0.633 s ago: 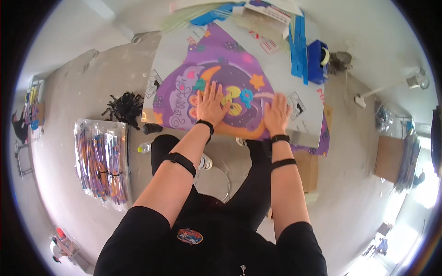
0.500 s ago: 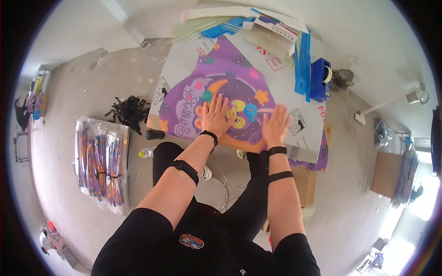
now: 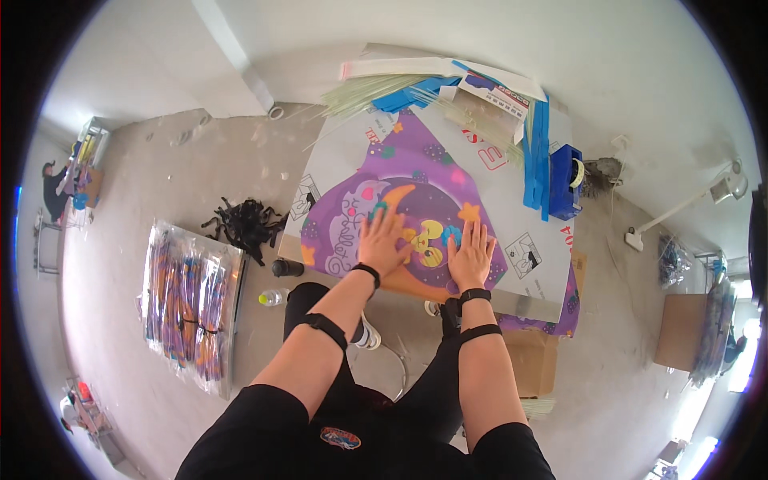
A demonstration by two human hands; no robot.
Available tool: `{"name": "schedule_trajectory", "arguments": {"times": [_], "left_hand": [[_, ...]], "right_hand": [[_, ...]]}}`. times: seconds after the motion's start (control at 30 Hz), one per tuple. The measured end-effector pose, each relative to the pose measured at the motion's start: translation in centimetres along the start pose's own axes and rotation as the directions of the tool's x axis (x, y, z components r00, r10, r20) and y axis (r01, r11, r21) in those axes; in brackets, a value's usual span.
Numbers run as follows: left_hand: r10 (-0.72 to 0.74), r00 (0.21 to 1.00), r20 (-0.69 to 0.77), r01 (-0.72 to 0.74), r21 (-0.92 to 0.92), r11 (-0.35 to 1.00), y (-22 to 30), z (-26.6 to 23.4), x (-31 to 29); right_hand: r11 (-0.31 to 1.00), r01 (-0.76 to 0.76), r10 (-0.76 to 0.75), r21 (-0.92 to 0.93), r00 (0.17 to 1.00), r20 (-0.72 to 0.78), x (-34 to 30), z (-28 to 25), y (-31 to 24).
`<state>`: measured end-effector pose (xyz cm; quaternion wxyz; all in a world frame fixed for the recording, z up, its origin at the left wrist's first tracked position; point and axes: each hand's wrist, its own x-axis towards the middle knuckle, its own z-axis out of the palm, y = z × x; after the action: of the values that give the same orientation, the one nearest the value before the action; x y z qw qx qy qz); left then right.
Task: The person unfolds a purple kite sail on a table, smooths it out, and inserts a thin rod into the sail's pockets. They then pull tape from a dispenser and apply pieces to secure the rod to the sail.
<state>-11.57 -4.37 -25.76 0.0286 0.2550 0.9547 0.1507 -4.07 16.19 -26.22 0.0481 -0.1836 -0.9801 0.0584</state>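
Observation:
A purple printed sheet [image 3: 390,169], thin and shaped like a kite sail, lies spread on the cardboard-topped table. Its print has a moon, stars and a yellow cartoon figure. My left hand [image 3: 383,240] rests flat on the left part of the print, fingers spread. On the right side, my right hand [image 3: 470,258] lies palm down with its fingers stretched out, beside an orange star. Neither hand grips anything. The sheet's lower edge reaches the table's near side, under my wrists.
Thin pale rods [image 3: 370,94] and blue strips [image 3: 537,160] lie along the table's far and right edges. A blue tape dispenser [image 3: 566,182] stands at the right. On the floor at left are a black tangled bundle [image 3: 244,226], plastic-wrapped colourful packs [image 3: 186,308] and a bottle [image 3: 274,298].
My right hand has come down and inward onto the sheet, its fingers closer to the middle. The left hand stays flat on the print. The whole view has shifted slightly.

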Motion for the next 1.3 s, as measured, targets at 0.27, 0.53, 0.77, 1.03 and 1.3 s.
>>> {"name": "schedule_trajectory", "arguments": {"times": [0.27, 0.53, 0.77, 1.03, 1.3], "left_hand": [[-0.271, 0.955, -0.122, 0.283, 0.093, 0.955, -10.5, -1.7, -1.1], [-0.344, 0.939, -0.023, 0.343, 0.149, 0.927, -9.9, -1.9, -0.9], [-0.415, 0.885, 0.211, 0.394, 0.135, 0.909, -10.2, -2.9, 0.3], [-0.367, 0.877, 0.311, 0.354, 0.099, 0.930, -12.1, -4.0, 0.5], [-0.139, 0.982, -0.125, 0.146, 0.047, 0.988, -20.2, -4.3, 10.3]], "right_hand": [[1.000, -0.005, 0.006, -0.008, 1.000, 0.012, -0.1, 0.0, -0.6], [1.000, -0.012, 0.012, 0.014, 1.000, -0.014, -0.2, 0.1, -0.4], [1.000, 0.005, -0.005, 0.022, 1.000, -0.019, 0.1, 0.1, -0.3], [0.774, -0.061, -0.009, 0.630, 0.994, 0.107, 3.1, -2.6, 2.9], [-0.198, 0.017, 0.372, 0.980, 0.926, 0.060, 6.6, -5.5, 3.7]]}}
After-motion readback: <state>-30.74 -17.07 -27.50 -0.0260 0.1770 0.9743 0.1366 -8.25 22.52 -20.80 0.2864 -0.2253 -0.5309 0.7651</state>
